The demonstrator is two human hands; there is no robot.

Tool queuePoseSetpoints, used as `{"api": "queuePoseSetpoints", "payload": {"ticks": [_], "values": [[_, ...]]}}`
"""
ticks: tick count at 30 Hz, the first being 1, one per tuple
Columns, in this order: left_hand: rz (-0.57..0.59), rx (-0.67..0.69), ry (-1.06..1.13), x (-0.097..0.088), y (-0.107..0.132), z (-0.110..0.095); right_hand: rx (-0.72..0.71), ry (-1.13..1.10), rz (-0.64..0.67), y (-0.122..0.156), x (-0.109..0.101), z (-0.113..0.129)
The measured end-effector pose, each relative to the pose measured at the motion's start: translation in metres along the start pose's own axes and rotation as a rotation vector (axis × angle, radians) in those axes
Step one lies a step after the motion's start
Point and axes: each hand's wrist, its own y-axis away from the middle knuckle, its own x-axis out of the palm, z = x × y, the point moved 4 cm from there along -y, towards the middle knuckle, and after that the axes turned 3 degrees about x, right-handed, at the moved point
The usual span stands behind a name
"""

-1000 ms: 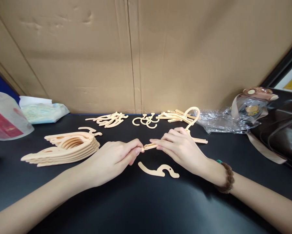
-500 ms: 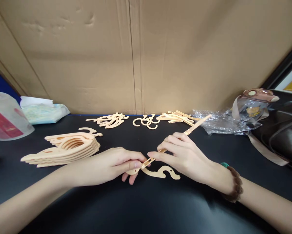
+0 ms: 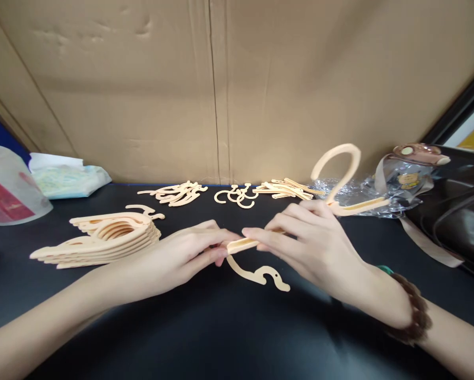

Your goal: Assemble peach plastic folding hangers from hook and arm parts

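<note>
My right hand [image 3: 311, 243] is wrapped around the middle of a beige plastic clothes hanger bar [image 3: 365, 206]. A large hook [image 3: 353, 161] stands up from the bar beyond my fingers. At the bar's near end [image 3: 242, 244], the fingers of my left hand [image 3: 193, 250] are closed in a pinch. From under those fingertips a flat curved hanger arm [image 3: 256, 275] with a notch and a small hole reaches down to the right. Its upper end is hidden by my left fingers, so how it meets the bar does not show.
A stack of beige hanger pieces [image 3: 102, 248] lies at left, with a small loose piece [image 3: 145, 211] behind it. Further back are piles of curved arms [image 3: 177, 193], hooks [image 3: 240, 196] and bars [image 3: 284, 188]. Clear plastic wrapping [image 3: 335, 184], a tissue pack [image 3: 70, 179] and a cardboard wall [image 3: 161, 95] surround them.
My right hand has moved a little right and turned the bar, so its hook now shows standing up. My left hand has risen slightly, and the arm's rounded end is now hidden.
</note>
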Motion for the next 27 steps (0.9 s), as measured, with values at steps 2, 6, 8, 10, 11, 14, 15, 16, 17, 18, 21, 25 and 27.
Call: {"api": "queuePoseSetpoints", "payload": {"ticks": [2, 6, 8, 10, 11, 14, 15, 16, 17, 18, 21, 25, 27], "values": [[-0.042, -0.006, 0.013, -0.002, -0.001, -0.002, 0.025, -0.005, 0.025, 0.0, 0.007, -0.005], [-0.027, -0.103, 0.084, 0.0, -0.001, 0.002, 0.041, 0.011, 0.068, 0.001, 0.02, -0.009], [-0.016, -0.137, 0.046, 0.0, -0.001, 0.004, 0.032, 0.028, 0.087, 0.002, 0.022, -0.009], [-0.009, -0.143, -0.02, -0.002, 0.0, 0.002, 0.021, 0.044, 0.088, 0.004, 0.024, -0.008], [0.003, -0.153, -0.041, -0.003, 0.001, 0.001, 0.018, 0.046, 0.087, 0.004, 0.024, -0.008], [0.079, -0.214, -0.037, -0.003, 0.002, -0.003, 0.014, 0.032, 0.077, 0.006, 0.026, -0.007], [0.111, -0.229, -0.02, -0.002, 0.002, -0.004, 0.01, 0.023, 0.075, 0.007, 0.026, -0.006], [0.14, -0.233, 0.0, -0.001, 0.002, -0.005, 0.004, 0.013, 0.075, 0.007, 0.027, -0.006], [0.161, -0.227, 0.021, 0.0, 0.002, -0.006, -0.006, 0.004, 0.075, 0.008, 0.027, -0.005], [0.174, -0.215, 0.043, 0.001, 0.002, -0.006, -0.02, -0.005, 0.076, 0.008, 0.027, -0.004], [0.212, -0.157, 0.128, 0.004, 0.001, -0.006, -0.051, -0.034, 0.086, 0.008, 0.026, -0.002], [0.279, -0.083, 0.224, 0.007, 0.002, -0.008, -0.087, -0.079, 0.09, 0.005, 0.022, 0.005], [0.304, -0.087, 0.264, 0.008, 0.003, -0.01, -0.119, -0.072, 0.073, 0.003, 0.019, 0.01]]}}
